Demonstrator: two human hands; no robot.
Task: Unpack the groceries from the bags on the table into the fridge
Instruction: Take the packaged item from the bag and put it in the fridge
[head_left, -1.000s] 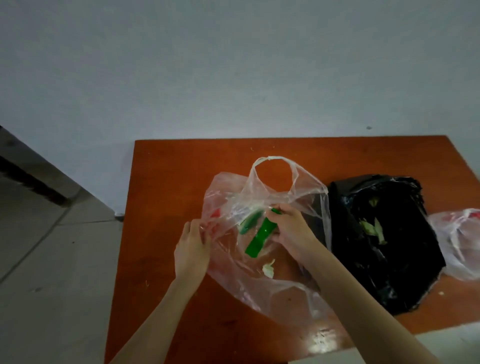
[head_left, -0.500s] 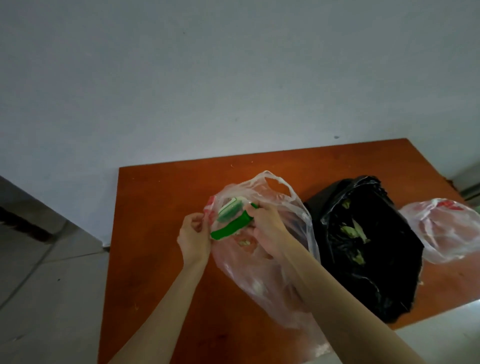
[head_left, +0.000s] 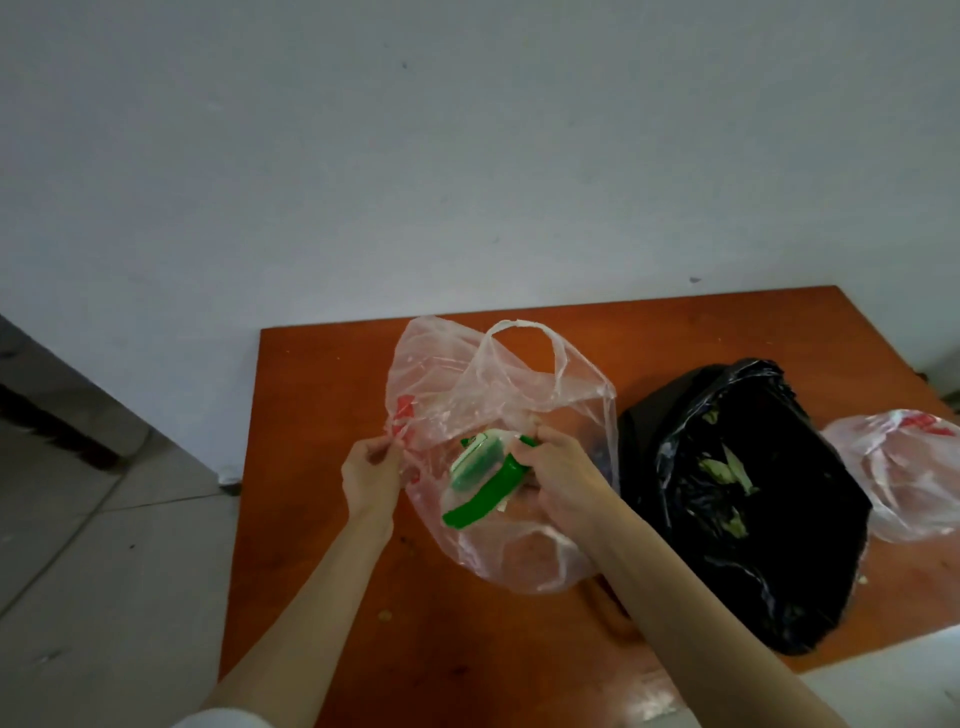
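Head view: green packet (head_left: 483, 480) gripped by right hand (head_left: 558, 470), inside clear bag (head_left: 498, 384).

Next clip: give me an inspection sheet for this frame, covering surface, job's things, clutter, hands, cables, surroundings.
Surface: orange-brown table, crumbs scattered on it.
Job's things: clear plastic bag open; green-and-white packet inside its mouth; black bag with leafy scraps showing; second clear bag at the table's right edge.
Clutter: nothing seen beyond crumbs.
Hands: left hand pinches the clear bag's edge; right hand grips the packet.
Cables: nothing seen.
Surroundings: pale wall, grey tiled floor; fridge not in view.
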